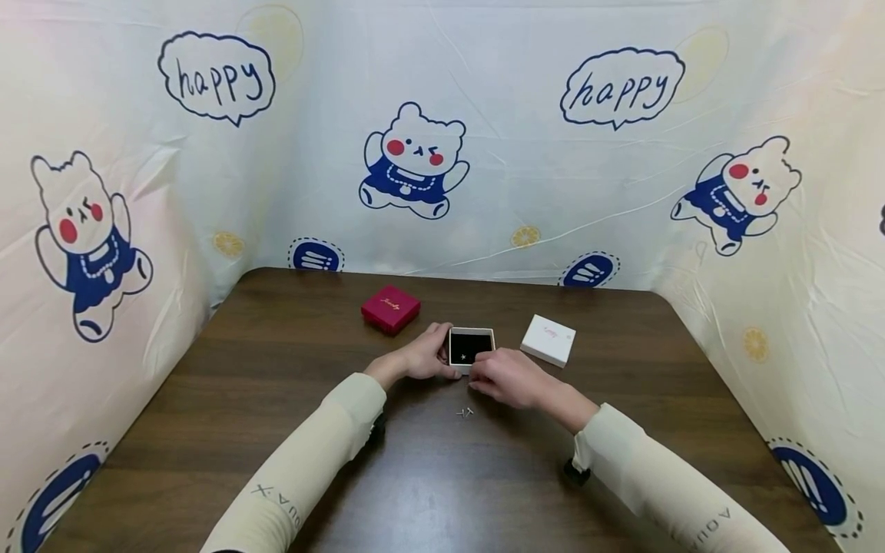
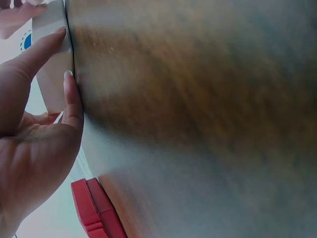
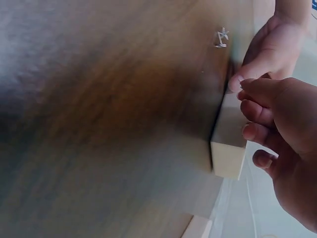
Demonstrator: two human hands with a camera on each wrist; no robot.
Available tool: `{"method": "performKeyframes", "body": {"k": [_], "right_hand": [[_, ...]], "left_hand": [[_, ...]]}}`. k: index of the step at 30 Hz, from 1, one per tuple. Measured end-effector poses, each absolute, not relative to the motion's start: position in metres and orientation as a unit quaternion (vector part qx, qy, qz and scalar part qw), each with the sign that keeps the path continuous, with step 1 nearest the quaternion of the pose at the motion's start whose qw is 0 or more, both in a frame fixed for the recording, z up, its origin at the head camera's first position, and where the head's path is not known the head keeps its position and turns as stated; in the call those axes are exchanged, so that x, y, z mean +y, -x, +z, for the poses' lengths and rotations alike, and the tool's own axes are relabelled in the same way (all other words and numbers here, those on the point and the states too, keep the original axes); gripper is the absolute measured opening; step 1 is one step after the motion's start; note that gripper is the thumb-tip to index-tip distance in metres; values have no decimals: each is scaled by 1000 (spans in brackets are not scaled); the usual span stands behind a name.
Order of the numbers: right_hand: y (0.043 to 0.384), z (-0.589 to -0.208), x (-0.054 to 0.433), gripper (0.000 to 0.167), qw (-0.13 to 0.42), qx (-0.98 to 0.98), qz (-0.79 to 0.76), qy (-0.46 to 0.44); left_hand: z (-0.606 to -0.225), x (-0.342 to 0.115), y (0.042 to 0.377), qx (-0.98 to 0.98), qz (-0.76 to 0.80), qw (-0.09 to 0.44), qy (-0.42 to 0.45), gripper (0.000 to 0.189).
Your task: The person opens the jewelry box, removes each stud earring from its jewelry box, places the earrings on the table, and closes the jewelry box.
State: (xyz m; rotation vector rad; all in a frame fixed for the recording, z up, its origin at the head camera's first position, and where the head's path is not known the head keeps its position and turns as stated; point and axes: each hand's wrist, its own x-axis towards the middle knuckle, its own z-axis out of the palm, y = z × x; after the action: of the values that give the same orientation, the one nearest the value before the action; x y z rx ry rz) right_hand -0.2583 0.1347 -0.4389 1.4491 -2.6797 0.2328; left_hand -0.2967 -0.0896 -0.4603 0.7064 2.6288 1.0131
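Note:
A small white jewelry box (image 1: 472,369), lidless with a black lining, stands on the table. My left hand (image 1: 423,355) grips it from the left, thumb along the near side, as the left wrist view also shows. A tiny silvery stud-like piece (image 1: 463,356) sits on the lining. My right hand (image 1: 510,376) is at the box's near right corner, fingers curled and thumb near the index finger (image 3: 257,115). Whether something small lies between those fingertips is hidden. Two small silvery stud-like pieces (image 1: 465,412) lie on the table in front of the box.
A closed red box (image 1: 390,309) with gold lettering stands behind my left hand. A white lid (image 1: 548,340) with pink print lies to the right of the jewelry box. Around the dark wooden table (image 1: 290,338) hangs a printed cloth (image 1: 512,169) on the back and both sides.

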Motion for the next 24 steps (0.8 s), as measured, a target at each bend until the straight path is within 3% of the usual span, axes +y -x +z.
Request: {"method": "performKeyframes", "body": {"k": [13,24], "right_hand": [[252,-443,137,5,-64,-872,92,-477],[259,-424,139,6,-19,-875,106,-473]], "left_hand": [[-459,-90,294,897,352,120,-239,83],[-457,-90,295,898,350,125,-236,88]]}}
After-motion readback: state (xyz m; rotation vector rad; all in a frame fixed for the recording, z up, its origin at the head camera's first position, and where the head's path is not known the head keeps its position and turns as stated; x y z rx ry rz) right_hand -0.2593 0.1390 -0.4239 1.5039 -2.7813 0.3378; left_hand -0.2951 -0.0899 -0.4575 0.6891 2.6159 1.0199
